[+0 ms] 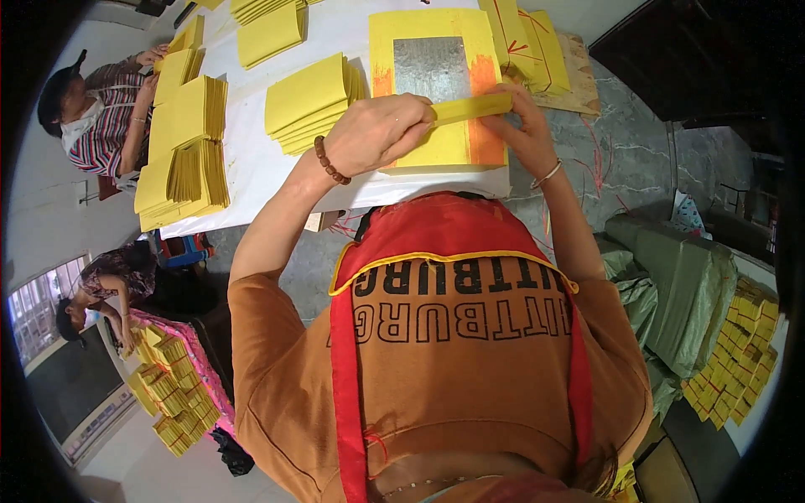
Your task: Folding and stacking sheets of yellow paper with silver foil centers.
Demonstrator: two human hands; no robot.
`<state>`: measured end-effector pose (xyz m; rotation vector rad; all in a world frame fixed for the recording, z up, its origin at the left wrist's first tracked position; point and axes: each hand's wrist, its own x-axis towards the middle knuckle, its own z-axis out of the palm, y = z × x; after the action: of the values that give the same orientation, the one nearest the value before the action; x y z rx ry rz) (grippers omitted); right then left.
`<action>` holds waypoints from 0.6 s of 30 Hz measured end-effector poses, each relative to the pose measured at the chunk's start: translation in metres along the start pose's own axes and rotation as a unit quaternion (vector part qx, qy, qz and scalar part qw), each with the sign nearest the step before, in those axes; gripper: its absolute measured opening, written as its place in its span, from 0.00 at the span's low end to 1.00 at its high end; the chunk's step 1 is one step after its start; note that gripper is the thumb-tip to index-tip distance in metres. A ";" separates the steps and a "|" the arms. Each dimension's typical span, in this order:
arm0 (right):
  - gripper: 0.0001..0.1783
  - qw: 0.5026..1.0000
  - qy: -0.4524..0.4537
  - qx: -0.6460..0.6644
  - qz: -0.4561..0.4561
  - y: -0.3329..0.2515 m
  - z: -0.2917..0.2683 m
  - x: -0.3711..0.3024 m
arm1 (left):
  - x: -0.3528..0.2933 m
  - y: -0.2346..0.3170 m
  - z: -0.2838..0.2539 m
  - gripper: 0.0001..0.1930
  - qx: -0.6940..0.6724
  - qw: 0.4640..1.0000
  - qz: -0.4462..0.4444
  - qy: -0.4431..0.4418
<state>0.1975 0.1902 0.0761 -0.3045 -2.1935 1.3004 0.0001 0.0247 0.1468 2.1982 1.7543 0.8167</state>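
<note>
Between my two hands a narrow folded strip of yellow paper point(471, 110) is stretched above the table. My left hand point(381, 132) is closed on its left end, fingers curled over it. My right hand point(524, 132) pinches the right end between thumb and fingers. Right beneath lies a thick yellow paper stack point(446, 158), its top sheet bearing a silver foil rectangle point(429, 67) with orange streaks on both sides. Just left of my left hand, a fanned pile of folded yellow paper point(309, 94) rests on the white table covering point(251, 180).
More folded yellow bundles point(186, 113) line the table's left side, where a person in stripes point(109, 117) works. Tied yellow stacks point(537, 54) stand at the back right. Another person point(113, 285) handles bundles point(174, 386) at the lower left. Green wrapped packages point(671, 277) sit at right.
</note>
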 end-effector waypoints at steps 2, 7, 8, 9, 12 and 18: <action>0.11 1.000 0.024 0.003 -0.017 0.003 0.002 0.001 | -0.002 -0.001 -0.006 0.14 -0.002 1.000 0.010 0.008; 0.09 0.995 0.050 0.083 0.023 0.013 0.005 -0.002 | -0.012 -0.009 -0.030 0.38 0.032 0.999 -0.004 0.001; 0.09 0.991 0.055 0.109 0.059 0.013 0.006 -0.002 | -0.013 -0.013 -0.025 0.28 0.073 0.997 -0.010 0.015; 0.09 0.991 0.049 0.109 0.058 0.012 0.005 -0.001 | -0.017 -0.021 -0.018 0.28 0.074 0.997 -0.014 0.020; 0.12 0.998 0.036 0.047 0.005 0.011 0.003 0.003 | -0.019 -0.034 -0.002 0.23 0.147 0.988 -0.007 0.048; 0.17 0.978 0.096 -0.153 -0.103 -0.013 -0.002 0.012 | -0.020 -0.020 -0.010 0.17 0.262 0.961 0.056 0.065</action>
<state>0.1904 0.1905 0.0918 -0.2974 -2.1886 0.7873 -0.0246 0.0093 0.1391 2.6443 2.1212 0.5739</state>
